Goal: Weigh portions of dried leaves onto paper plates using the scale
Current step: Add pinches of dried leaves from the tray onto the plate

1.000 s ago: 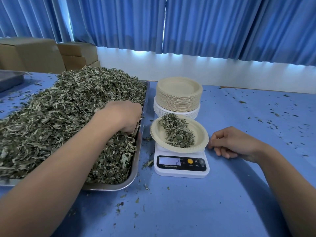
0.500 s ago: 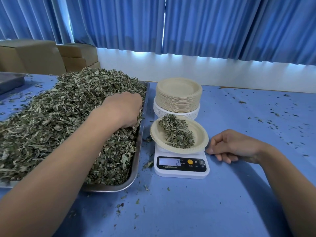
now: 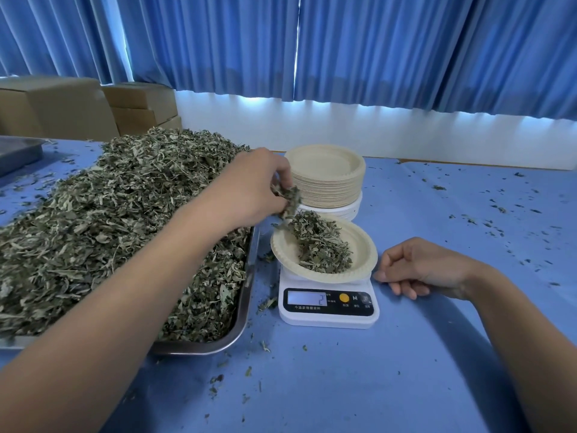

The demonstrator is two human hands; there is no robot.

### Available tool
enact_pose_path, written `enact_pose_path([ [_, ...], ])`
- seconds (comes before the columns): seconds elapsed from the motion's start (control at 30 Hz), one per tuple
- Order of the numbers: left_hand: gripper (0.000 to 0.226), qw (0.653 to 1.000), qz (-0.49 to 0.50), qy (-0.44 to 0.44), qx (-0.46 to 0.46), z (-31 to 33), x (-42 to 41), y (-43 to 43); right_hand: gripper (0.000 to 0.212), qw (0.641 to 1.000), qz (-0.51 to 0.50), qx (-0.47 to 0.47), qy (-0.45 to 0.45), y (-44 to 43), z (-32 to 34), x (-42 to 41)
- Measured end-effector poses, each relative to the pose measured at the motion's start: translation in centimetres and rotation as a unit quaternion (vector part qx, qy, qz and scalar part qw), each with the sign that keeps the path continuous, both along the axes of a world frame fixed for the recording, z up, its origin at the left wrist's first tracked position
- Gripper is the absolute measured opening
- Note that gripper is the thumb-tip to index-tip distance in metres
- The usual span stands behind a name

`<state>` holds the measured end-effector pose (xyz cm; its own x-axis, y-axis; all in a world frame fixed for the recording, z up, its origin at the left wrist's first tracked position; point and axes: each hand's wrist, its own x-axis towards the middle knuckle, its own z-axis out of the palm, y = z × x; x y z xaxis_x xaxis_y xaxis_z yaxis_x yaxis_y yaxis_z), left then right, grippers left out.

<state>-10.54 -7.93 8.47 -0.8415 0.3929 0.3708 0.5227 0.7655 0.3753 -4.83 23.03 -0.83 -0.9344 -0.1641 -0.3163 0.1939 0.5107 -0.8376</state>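
- A metal tray (image 3: pixel 193 350) is lying left on the blue table (image 3: pixel 390 385).
- A white scale (image 3: pixel 327 319) is standing beside it, a plate stack (image 3: pixel 331 182) farther.
- Leaf crumbs (image 3: pixel 499 210) are lying scattered.

Pleated blue curtains (image 3: pixel 374 48) are hung across the back, above a strip of white wall (image 3: pixel 406 135). Brown cardboard boxes (image 3: pixel 62 107) are stacked at far left, behind a blue-covered table (image 3: pixel 343 385). A grey metal tray's corner (image 3: pixel 18 151) is seen at the left edge.

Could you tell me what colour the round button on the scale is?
The button is yellow; head view.
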Motion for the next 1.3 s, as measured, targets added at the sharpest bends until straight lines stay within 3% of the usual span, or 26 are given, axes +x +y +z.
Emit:
enact_pose_path([
  [0.17, 0.020, 0.992, -0.092, -0.081, -0.040, -3.4, 0.9, 3.0, 0.020, 1.000, -0.001, -0.002, 0.002, 0.1, -0.2, -0.1],
  [0.3, 0.023, 0.996, -0.063, -0.053, -0.023, -4.6, 0.5, 3.8, 0.021, 1.000, 0.001, -0.003, 0.003, 0.1, -0.3, -0.3],
  [0.47, 0.037, 0.984, -0.104, -0.141, -0.039, -4.2, 0.3, 3.0, 0.021, 1.000, -0.003, -0.003, 0.006, 0.1, -0.4, -0.4],
  [0.57, 0.030, 0.979, -0.123, -0.161, 0.001, -2.9, -0.2, 1.8, 0.022, 1.000, -0.005, -0.004, 0.006, 0.1, -0.5, -0.4],
  [0.63, 0.028, 0.987, -0.094, -0.125, 0.024, -1.9, -0.8, 0.7, 0.026, 1.000, -0.006, -0.002, 0.007, 0.1, -0.5, -0.4],
  [0.73, 0.034, 0.996, 0.004, -0.065, -0.059, -1.1, -2.0, -1.2, 0.032, 1.000, -0.011, 0.000, 0.008, 0.1, -0.6, -0.4],
  [0.83, 0.051, 0.967, 0.085, -0.108, -0.215, -1.1, -2.7, -3.1, 0.026, 1.000, -0.012, 0.001, 0.006, 0.0, -0.5, -0.4],
  [0.93, 0.066, 0.930, 0.087, -0.165, -0.316, -1.9, -3.0, -3.8, 0.023, 1.000, -0.014, 0.000, 0.005, -0.1, -0.4, -0.4],
  [1.1, 0.045, 0.933, 0.099, -0.152, -0.311, -3.2, -3.8, -3.5, 0.021, 1.000, -0.017, 0.003, 0.005, -0.4, -0.2, -0.1],
  [1.3, 0.049, 0.943, 0.114, -0.139, -0.282, -3.0, -3.4, -3.4, 0.024, 1.000, -0.027, 0.006, 0.005, -0.4, -0.1, -0.1],
])
